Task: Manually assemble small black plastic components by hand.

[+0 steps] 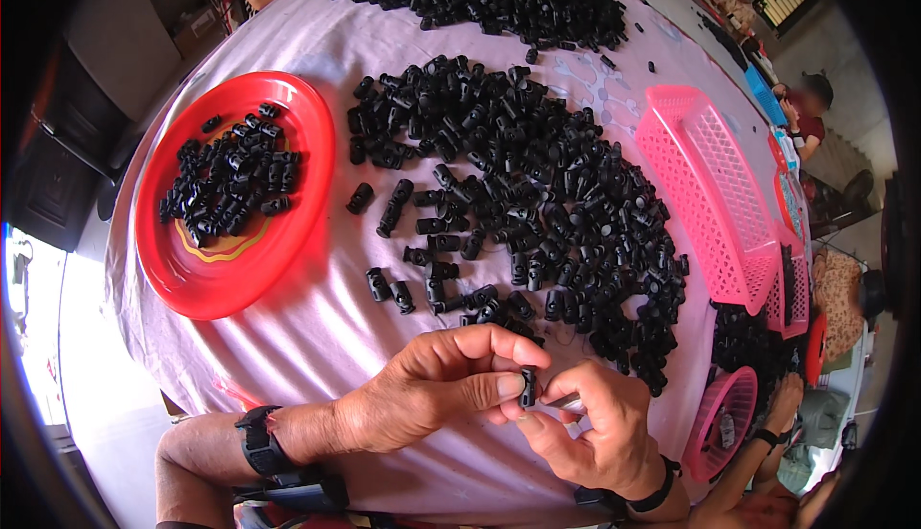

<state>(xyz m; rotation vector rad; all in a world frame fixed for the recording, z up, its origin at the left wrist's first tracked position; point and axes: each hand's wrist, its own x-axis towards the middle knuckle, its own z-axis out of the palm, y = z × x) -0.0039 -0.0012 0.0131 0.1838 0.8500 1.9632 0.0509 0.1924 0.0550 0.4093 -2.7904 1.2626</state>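
Fingers of the left hand [436, 387] pinch one black piece [529, 388]; the right hand [604, 428] grips a silvery object [568, 401]. Ten o'clock: red plate [206, 297].

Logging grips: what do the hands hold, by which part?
Left hand: black piece, thumb on its side, index finger near top. Right hand: silvery object, held part unclear.

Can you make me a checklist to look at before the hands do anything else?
1. Left hand gripping the small black piece: ok, pinched.
2. Right hand holding the silvery object: ok.
3. Silvery object touching the black piece: cannot tell.
4. Space just beyond the left hand clear: not ok, the black heap reaches close.
5. Red plate apart from both hands: ok.
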